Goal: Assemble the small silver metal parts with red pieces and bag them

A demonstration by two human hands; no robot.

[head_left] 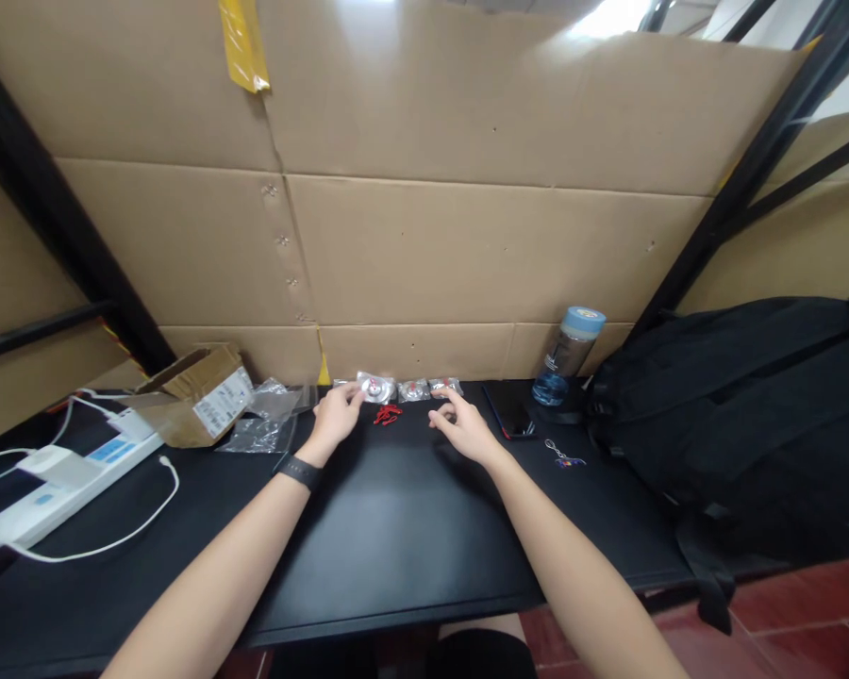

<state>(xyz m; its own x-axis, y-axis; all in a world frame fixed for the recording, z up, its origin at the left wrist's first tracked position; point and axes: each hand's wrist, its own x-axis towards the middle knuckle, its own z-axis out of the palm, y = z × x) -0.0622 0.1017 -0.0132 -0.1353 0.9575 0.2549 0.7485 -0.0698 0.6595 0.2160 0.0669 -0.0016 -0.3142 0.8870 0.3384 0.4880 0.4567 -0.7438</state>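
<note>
Near the back edge of the black table [382, 528], my left hand [336, 415] pinches the left edge of a small clear packet [377, 387] with something round inside. My right hand [459, 424] hovers with fingers apart, just in front of another packet [447, 385]; nothing shows in it. Between the hands lies a third packet [414, 390]. A small pile of red cords [387, 414] rests in front of the packets. To the right are a dark phone [510, 411] and a keychain [564, 456] with a metal ring.
At the left stand an open cardboard box [202, 396], crumpled clear bags [265, 420] and a white power strip [71, 486] with cables. A blue-lidded bottle [570, 356] and a black backpack [742, 424] are at the right. A cardboard wall [431, 245] rises behind.
</note>
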